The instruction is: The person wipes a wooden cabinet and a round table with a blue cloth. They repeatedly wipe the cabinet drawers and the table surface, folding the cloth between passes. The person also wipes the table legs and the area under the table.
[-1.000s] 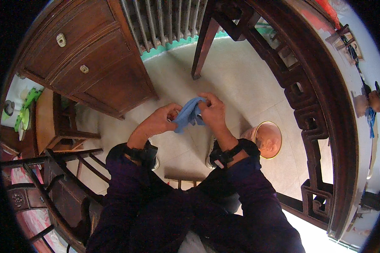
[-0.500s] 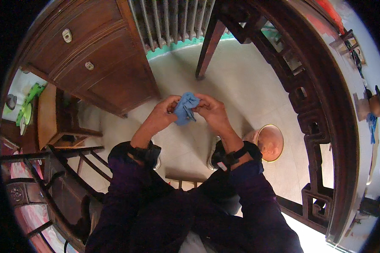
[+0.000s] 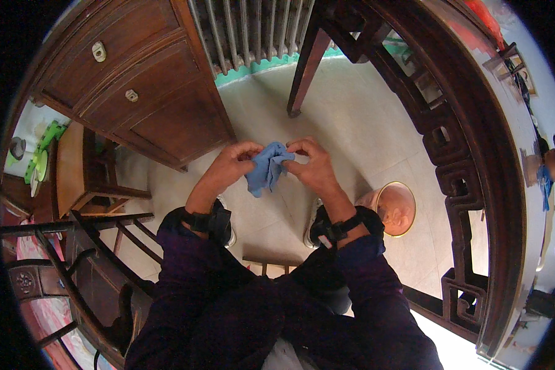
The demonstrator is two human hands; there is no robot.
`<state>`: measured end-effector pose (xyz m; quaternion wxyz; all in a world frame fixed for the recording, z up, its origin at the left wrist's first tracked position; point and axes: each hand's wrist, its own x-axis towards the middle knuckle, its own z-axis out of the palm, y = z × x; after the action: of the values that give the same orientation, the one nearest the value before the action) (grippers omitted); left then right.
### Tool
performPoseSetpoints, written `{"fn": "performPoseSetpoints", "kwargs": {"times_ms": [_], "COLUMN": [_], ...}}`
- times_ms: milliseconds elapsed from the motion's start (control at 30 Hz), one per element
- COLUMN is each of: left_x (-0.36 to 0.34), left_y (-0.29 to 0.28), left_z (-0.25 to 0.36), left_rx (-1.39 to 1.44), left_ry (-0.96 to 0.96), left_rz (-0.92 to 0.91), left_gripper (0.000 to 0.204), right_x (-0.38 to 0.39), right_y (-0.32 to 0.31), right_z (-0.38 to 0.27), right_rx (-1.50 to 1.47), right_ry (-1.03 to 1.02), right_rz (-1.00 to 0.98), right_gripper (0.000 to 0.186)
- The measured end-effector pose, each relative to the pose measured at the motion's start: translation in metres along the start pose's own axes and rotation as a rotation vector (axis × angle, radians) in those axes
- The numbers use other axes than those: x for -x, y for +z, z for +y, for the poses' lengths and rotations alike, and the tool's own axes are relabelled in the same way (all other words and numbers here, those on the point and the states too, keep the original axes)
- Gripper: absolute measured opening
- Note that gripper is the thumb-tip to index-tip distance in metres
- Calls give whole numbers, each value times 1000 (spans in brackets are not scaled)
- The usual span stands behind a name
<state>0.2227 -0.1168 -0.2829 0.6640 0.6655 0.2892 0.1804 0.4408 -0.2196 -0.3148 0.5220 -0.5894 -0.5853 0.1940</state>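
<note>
A crumpled light-blue cloth hangs between my two hands, above the floor and in front of my knees. My left hand pinches its upper left edge between thumb and fingers. On the other side, my right hand grips the upper right edge the same way. The lower part of the cloth droops free in loose folds. Dark bands with small devices circle both wrists.
A dark wooden cabinet stands ahead on the left, beside a radiator. Along the right runs a carved dark table. A round bin sits on the floor right of my knees. Wooden chair rails are at the left.
The cloth has opened out a little and hangs lower, its bunched shape loosened. My hands have shifted slightly and still hold its upper edges.
</note>
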Motion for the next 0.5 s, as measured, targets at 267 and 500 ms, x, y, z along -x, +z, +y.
{"fn": "performPoseSetpoints", "kwargs": {"times_ms": [267,500], "left_x": [-1,-7], "left_y": [7,25], "left_z": [-11,-20], "left_rx": [2,108], "left_ry": [-67,-143], "left_rz": [-49,3], "left_gripper": [35,33], "right_x": [5,10], "right_y": [9,24], "right_z": [-12,-13], "right_rx": [271,437], "right_ry": [23,-50], "right_rz": [-24,-13], "right_gripper": [36,44]}}
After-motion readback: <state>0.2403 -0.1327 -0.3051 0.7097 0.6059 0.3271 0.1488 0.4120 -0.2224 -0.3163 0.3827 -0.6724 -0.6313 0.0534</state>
